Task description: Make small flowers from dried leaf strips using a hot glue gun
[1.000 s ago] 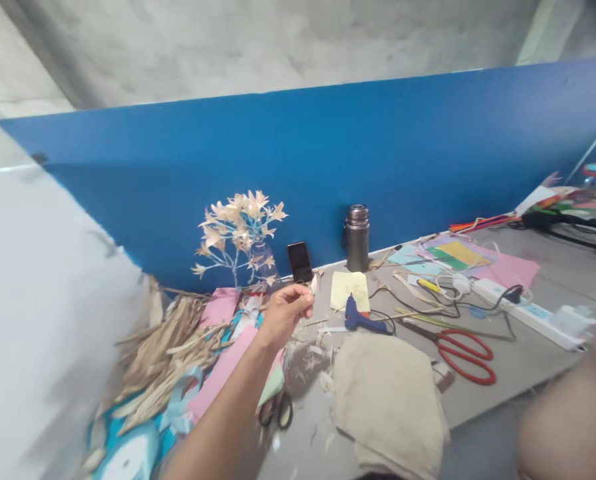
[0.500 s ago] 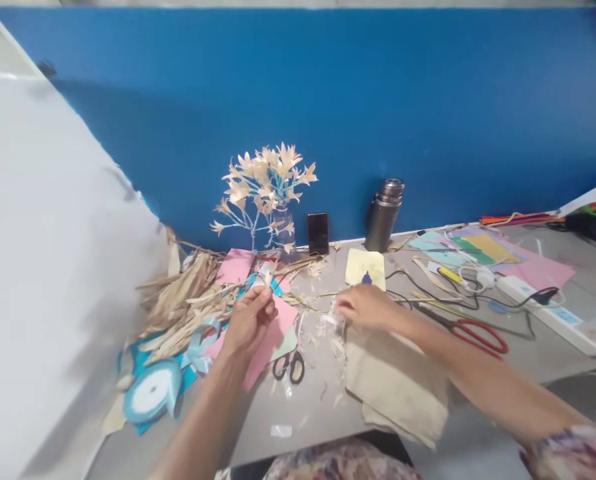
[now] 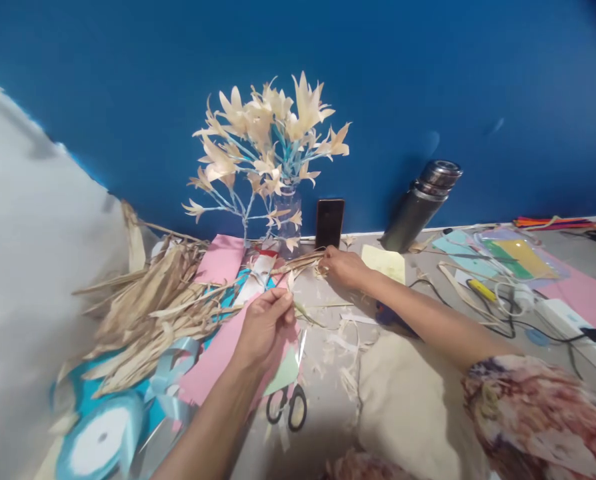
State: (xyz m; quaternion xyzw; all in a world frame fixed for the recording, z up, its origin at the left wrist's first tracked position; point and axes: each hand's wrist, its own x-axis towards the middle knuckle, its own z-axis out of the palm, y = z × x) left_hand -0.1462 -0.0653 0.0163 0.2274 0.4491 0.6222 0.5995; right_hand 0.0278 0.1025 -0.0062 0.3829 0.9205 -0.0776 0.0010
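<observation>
I'm pinching a pale petal [image 3: 291, 281] w/ L hand [image 3: 264, 323]; R hand [image 3: 347, 268] is sitting by dry strips [image 3: 298, 263], can't tell its fingers' grip; prob. picking bits, next needing light touch.

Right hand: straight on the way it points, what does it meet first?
Probably the thin tan dried strips lying just ahead of the right hand. Depth is unclear in this one view, so I can't tell whether the fingers already touch them.

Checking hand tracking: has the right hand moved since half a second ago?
Yes: judged against the phone, the right hand has moved forward and left, nearer to it.
</observation>
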